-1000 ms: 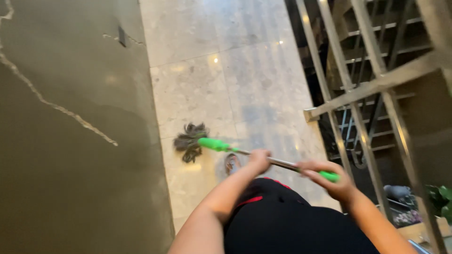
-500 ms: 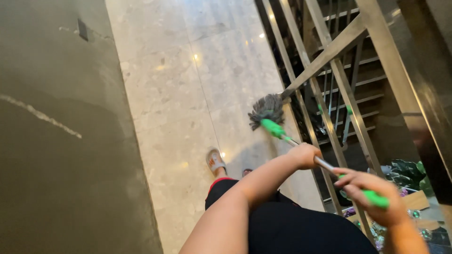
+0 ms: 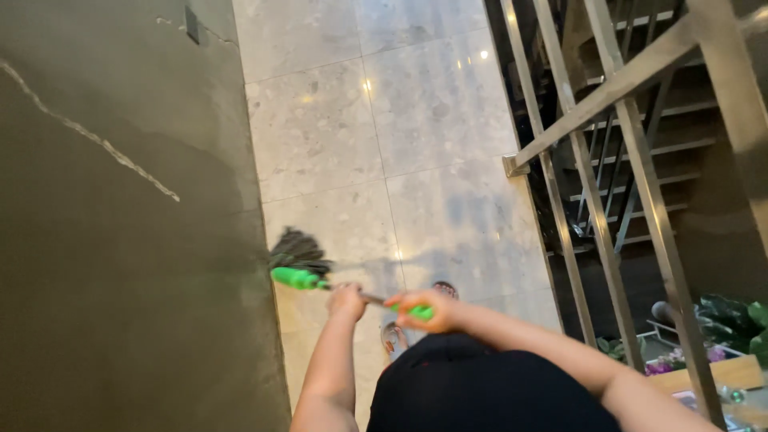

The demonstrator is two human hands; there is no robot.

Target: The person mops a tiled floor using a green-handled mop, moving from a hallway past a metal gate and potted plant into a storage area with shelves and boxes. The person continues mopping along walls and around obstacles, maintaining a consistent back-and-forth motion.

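Left grip: left hand point(image 3: 347, 302) closed around the thin metal shaft of the mop point(image 3: 320, 276), just behind its green collar.
Right grip: right hand point(image 3: 430, 309) clamped on the green end of the same shaft, close in front of the person's dark clothing.
Mop: held low and nearly level, its dark stringy head against the foot of the grey wall point(image 3: 120, 240), over the pale tiled floor point(image 3: 384, 136).
Right side: metal stair railing point(image 3: 608, 160), steps beyond it, potted plants point(image 3: 732, 320) below.
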